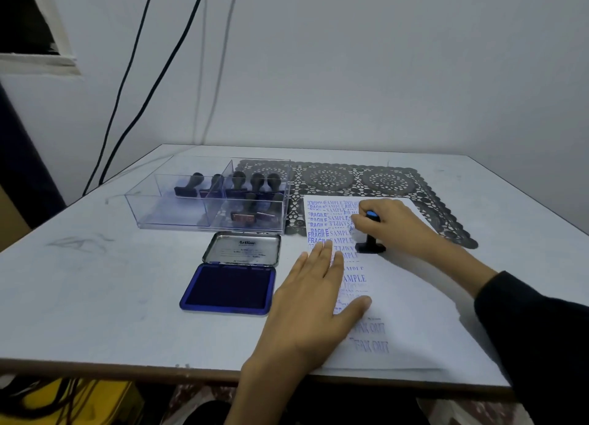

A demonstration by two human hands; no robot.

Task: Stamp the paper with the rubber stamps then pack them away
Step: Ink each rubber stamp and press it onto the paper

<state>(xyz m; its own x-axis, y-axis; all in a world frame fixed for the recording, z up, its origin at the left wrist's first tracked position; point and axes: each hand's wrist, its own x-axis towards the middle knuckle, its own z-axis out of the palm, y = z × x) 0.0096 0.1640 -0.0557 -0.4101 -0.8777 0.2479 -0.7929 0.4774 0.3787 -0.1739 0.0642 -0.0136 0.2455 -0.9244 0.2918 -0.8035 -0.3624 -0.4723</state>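
Observation:
A white paper (411,284) lies on the table's right half, covered at its left with blue prints reading FRAGILE and SAMPLE. My right hand (395,223) grips a black rubber stamp (370,245) with a blue cap, its base pressed flat on the paper. My left hand (314,300) lies flat, fingers spread, on the paper's left edge. A clear plastic organiser (178,215) at the back left holds several black-handled stamps (251,182) in its compartments.
An open blue ink pad (228,287) with its metal lid (243,249) raised sits between the organiser and my left hand. A dark lace placemat (414,182) lies under the paper's far end. Black cables (127,105) hang down the wall at the left.

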